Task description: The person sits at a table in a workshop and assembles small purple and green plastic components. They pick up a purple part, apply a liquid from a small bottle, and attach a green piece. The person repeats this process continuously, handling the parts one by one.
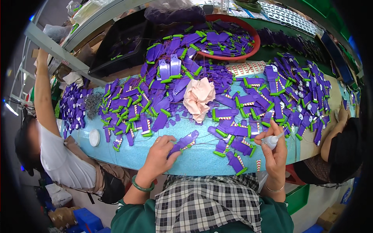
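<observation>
My left hand [158, 156], a green bangle at its wrist, has its thumb and fingers closed on a flat purple plastic part [185, 142] with a red-and-white striped strip along one edge. In my right hand [275, 158], a small translucent squeeze bottle [270, 142] with a thin nozzle is held between the fingers, nozzle pointing up and right. Between the hands lie purple parts with green ends [236, 162], several bearing striped strips. One loose striped strip [258, 165] rests by the table's front edge, close to my right hand.
Purple-and-green parts heap across the blue table [124, 155]. Crumpled pink paper [199, 99] sits mid-table. A red basin [254, 40] and black bin [116, 42] stand behind. Also present: a sheet of striped strips [246, 68], a white round lid [94, 138], and people at both sides.
</observation>
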Tool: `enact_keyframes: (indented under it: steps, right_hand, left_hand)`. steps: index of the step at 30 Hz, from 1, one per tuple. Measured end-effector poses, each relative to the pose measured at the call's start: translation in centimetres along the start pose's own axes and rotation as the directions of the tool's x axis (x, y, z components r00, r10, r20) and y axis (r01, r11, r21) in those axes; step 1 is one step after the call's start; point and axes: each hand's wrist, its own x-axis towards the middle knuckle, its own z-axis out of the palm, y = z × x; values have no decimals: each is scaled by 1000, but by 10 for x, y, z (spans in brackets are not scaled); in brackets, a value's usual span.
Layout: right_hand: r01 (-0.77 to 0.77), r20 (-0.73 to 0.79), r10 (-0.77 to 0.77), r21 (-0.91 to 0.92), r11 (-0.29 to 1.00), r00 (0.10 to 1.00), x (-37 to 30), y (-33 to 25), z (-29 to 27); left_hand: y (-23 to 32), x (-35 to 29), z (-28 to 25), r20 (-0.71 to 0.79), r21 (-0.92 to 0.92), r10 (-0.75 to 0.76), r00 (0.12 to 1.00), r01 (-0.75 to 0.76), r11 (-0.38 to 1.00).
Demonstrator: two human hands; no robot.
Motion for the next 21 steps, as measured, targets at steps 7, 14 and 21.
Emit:
enact_keyframes:
  steps: [7, 14, 21]
  right_hand:
    - [-61, 8, 61, 219, 974, 998, -5, -5, 17]
    - [-48, -87, 80, 327, 944, 993, -16, -1, 10]
    - [192, -254, -106, 342, 920, 961, -22, 7, -2]
  left_hand:
    - [18, 21, 37, 92, 176, -173, 981, 155, 972]
    - [-21, -5, 32, -176, 51, -191, 966, 203, 978]
    - [-1, 4, -4, -475, -805, -594, 650, -49, 591]
